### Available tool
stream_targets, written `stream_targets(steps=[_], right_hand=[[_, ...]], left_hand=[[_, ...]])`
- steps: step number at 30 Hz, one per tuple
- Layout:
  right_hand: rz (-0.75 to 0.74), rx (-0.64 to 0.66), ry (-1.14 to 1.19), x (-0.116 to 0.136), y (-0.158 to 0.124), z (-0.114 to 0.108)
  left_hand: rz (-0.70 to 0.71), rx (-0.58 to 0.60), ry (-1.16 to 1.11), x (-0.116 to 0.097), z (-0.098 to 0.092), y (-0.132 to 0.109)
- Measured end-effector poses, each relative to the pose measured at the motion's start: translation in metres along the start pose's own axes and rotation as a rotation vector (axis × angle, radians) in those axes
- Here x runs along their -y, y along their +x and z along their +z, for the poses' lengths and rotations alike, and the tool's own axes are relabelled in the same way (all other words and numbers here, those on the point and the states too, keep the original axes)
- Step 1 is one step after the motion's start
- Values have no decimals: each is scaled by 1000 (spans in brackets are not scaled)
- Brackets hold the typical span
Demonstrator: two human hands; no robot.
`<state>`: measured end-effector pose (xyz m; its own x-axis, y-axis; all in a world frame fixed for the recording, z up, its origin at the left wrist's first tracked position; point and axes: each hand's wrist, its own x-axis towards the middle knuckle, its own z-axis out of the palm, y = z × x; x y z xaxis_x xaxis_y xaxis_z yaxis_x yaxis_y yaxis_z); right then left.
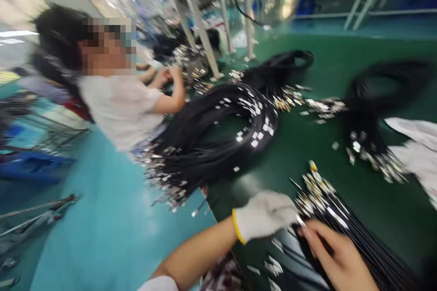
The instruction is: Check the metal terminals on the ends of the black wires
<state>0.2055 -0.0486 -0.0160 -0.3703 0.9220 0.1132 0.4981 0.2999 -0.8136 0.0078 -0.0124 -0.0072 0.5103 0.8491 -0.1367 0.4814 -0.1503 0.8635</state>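
My left hand (264,214) wears a white glove with a yellow cuff and is closed over the ends of a bundle of black cables (355,232) with metal tips, lying on the green table (307,154). My bare right hand (336,254) rests on the same bundle just to the right, its fingers pressed on the cables. The picture is smeared by motion.
A large coil of black cables with white tags (221,132) lies on the table's left edge. Further coils lie at the back (287,66) and right (382,95). White cloth (416,145) sits at the far right. A co-worker in a white shirt (119,104) works to the left.
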Motion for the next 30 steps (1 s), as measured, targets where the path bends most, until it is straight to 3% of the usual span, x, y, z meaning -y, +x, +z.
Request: stream_targets(steps=[2, 5, 8, 12, 16, 25, 30], right_hand=[[131, 36, 140, 4, -3, -3], [232, 56, 271, 7, 2, -5], [260, 75, 336, 10, 2, -4], [255, 86, 393, 11, -4, -3], [243, 130, 467, 7, -5, -2], [275, 78, 496, 10, -6, 7], [271, 60, 510, 9, -6, 8]], left_hand=[[-122, -18, -246, -6, 1, -2], [-286, -47, -404, -15, -2, -4], [-410, 71, -552, -24, -4, -6], [-471, 253, -646, -28, -10, -5], [-562, 352, -721, -21, -13, -4], [-553, 510, -917, -6, -8, -6], [-594, 502, -970, -7, -8, -3]])
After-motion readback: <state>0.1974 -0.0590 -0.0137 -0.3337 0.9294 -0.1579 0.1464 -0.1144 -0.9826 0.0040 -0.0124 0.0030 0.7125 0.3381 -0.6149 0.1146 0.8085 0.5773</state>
